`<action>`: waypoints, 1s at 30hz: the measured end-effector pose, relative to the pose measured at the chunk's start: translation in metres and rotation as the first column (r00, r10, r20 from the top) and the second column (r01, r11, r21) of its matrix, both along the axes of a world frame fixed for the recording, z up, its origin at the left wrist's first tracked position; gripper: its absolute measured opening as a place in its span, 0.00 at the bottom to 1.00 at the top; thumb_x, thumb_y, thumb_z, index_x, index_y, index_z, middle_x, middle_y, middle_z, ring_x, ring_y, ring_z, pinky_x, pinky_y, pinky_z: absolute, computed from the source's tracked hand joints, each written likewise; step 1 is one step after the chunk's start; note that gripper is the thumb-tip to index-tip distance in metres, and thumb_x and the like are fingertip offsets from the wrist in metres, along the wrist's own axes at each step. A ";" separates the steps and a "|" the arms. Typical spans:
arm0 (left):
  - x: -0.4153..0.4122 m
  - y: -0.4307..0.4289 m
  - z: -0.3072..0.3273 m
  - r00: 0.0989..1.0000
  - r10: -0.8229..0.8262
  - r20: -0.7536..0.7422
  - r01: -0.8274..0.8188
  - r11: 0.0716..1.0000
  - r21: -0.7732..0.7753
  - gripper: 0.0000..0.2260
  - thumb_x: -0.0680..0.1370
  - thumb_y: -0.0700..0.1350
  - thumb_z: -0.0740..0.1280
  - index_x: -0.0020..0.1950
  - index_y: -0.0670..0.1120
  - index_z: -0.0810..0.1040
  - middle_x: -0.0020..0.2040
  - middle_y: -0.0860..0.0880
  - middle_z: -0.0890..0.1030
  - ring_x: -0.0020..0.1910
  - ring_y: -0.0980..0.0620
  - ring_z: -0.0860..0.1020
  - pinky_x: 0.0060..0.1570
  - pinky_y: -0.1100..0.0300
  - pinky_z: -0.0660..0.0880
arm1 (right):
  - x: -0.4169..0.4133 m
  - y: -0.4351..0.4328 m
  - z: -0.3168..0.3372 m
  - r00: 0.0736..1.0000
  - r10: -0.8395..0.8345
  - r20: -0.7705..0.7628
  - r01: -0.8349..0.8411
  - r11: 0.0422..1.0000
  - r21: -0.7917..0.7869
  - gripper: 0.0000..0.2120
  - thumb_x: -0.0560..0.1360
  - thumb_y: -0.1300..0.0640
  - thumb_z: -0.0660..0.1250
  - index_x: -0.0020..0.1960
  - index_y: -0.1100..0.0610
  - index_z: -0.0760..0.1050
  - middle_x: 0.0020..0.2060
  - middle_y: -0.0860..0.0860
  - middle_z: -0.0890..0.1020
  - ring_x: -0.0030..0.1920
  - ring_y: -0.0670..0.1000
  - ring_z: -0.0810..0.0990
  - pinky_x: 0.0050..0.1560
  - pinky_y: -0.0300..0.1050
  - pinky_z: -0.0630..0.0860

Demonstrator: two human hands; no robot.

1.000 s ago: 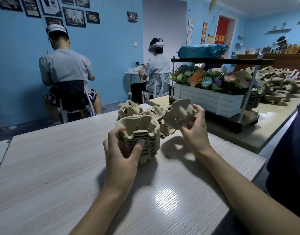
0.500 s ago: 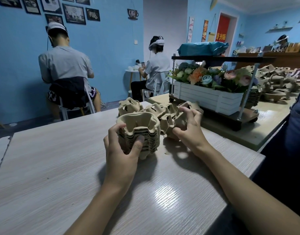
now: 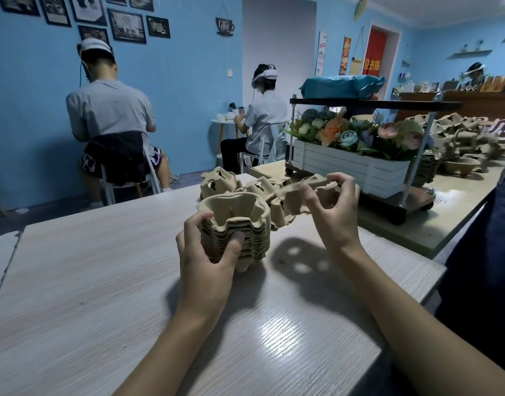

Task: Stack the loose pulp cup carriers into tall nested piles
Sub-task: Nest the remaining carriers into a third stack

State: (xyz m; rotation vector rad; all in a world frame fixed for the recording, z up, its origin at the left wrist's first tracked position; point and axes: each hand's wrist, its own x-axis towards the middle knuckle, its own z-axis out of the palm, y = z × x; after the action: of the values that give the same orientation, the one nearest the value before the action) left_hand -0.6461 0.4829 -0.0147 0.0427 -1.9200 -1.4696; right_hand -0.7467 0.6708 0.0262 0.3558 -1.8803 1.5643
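Head view.
- Nested pile (image 3: 234, 224): stands on the table (image 3: 103, 281). Left hand (image 3: 205, 261) grips its near side, fingers curled round it.
- Loose carrier (image 3: 305, 192): raised just right of the pile, pinched by the right hand (image 3: 331, 215).
- Spare carriers (image 3: 220, 181): just behind the pile.
- Risk: a carrier lowered out of line would likely jam rather than nest, and pressing it down could tip the pile.
- Legible: "Coffee" on the wall sign (image 3: 225, 25), far behind the pile.

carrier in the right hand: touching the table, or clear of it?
Apart. Head view: the right hand holds the carrier above the table; bare, lit tabletop shows between the carrier and its shadow.
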 end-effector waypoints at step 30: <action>0.004 -0.047 0.011 0.996 0.092 0.014 -0.091 0.995 -0.028 0.19 0.75 0.43 0.74 0.61 0.56 0.72 0.60 0.46 0.74 0.52 0.69 0.73 0.60 0.55 0.75 | 0.011 -0.073 0.002 0.857 0.424 0.292 -0.441 0.898 -0.009 0.16 0.82 0.58 0.61 0.68 0.62 0.68 0.54 0.47 0.76 0.45 0.30 0.78 0.41 0.26 0.73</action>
State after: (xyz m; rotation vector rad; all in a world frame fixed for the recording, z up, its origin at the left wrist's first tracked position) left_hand -0.6423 0.4361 -0.0041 0.1285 -1.9247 -1.3859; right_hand -0.7359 0.5982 0.0279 0.6459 -2.1806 1.9449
